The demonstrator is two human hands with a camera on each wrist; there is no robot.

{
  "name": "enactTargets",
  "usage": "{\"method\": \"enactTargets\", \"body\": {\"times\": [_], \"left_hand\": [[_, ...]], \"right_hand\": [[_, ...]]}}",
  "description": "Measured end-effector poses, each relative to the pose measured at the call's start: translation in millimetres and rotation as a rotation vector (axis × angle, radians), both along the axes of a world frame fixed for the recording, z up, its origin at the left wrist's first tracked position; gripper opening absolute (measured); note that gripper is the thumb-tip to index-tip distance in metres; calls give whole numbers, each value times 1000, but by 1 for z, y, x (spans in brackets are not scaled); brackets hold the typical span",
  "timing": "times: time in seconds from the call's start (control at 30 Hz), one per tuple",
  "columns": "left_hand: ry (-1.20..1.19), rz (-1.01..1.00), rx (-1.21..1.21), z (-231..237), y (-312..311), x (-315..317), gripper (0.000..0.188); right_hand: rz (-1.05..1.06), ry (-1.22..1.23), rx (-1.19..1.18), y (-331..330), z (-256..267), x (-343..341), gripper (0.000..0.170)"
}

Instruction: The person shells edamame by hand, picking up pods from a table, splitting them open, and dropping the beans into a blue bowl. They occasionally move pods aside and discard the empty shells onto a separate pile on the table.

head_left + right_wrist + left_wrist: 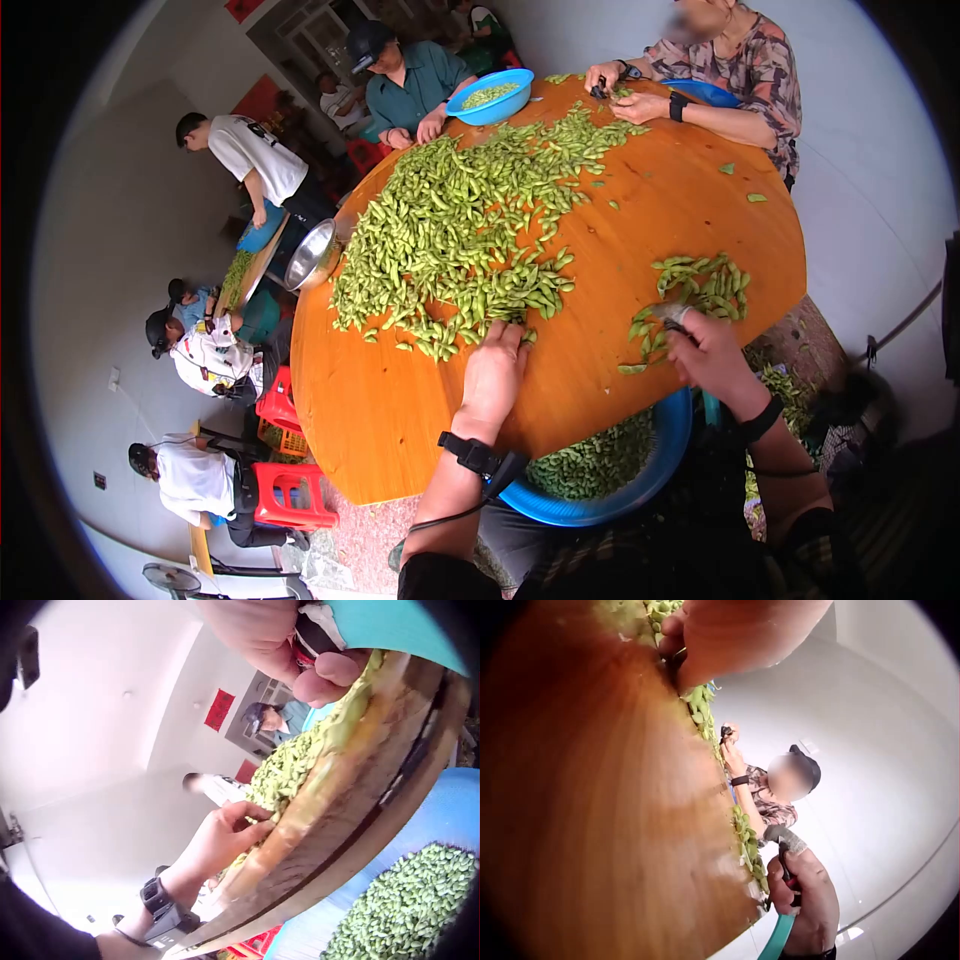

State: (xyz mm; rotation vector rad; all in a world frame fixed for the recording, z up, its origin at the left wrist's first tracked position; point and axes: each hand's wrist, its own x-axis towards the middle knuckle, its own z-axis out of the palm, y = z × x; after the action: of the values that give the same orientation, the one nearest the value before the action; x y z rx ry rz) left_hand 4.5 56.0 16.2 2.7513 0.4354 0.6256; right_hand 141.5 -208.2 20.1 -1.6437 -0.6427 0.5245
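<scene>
At the near edge of a large heap of green soybean pods (450, 230), my left hand (493, 375) has its fingers curled down, thumb and forefinger pinching at a pod (530, 338). Farther right, my right hand (715, 355) grips teal-handled shears (778, 937), with red and black near the pivot. Grey wrapping (791, 838) covers one finger of that hand. The shears' tips are mostly hidden. Beside this hand lies a smaller pile of pods (715, 285). Below the table edge sits a blue basin (675, 440) holding many cut pods (412, 900).
The wooden table (360, 420) has a rounded edge. Across it, one person (775, 90) handles pods, and another (415, 85) sits near a blue bowl (490, 97). A metal bowl (312, 255) stands at the left edge, with red stools (292, 495) beyond.
</scene>
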Motion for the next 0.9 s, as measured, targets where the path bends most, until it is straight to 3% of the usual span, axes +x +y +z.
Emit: {"method": "enactTargets", "body": {"times": [0.1,0.17,0.27,0.5,0.57,0.6,0.73,0.8,0.9], "left_hand": [[54,-41,-2,-4,-5,0,19],[-28,-170,-158,-8,-4,2,19],[16,-151,-122,-7,-5,0,20],[-197,-146,-139,2,-14,-3,18],[-158,-183,-511,-4,-14,-3,16],[-157,-173,-549,-7,-14,-3,18],[-191,-220,-578,-8,-14,-2,23],[-176,-272,-394,-8,-13,-3,29],[-206,-260,-341,-16,-13,-3,30]], "right_hand": [[168,-24,46,19,6,-14,11],[181,34,29,38,6,-22,10],[301,200,-22,64,4,-26,13],[304,313,41,95,-11,-33,15],[291,304,64,98,-8,-34,14],[278,297,87,99,-7,-34,13],[287,297,102,102,-11,-34,11],[289,310,72,103,-11,-33,12],[280,336,41,103,-6,-36,14]]}}
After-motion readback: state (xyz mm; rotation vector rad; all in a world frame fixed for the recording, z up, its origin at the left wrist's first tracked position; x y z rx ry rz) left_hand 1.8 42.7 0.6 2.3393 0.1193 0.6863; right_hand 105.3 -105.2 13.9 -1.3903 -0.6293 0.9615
